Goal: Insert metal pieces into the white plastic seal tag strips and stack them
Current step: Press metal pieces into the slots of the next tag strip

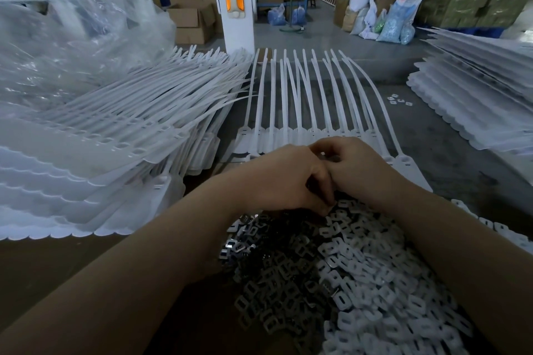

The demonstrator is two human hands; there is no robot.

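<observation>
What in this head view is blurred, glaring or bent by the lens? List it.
Head view: clear plastic sheeting at upper left is smeared and hazy; the pile of metal pieces glints bright on its right half and lies dark on its left; the white seal tag strips bow outward from wide-angle distortion; the background is soft.

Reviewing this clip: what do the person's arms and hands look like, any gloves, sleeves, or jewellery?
Both forearms are bare with no sleeves in view. The left hand and right hand wear no gloves. No watch, bracelet or ring shows, though most of the fingers are hidden.
</observation>
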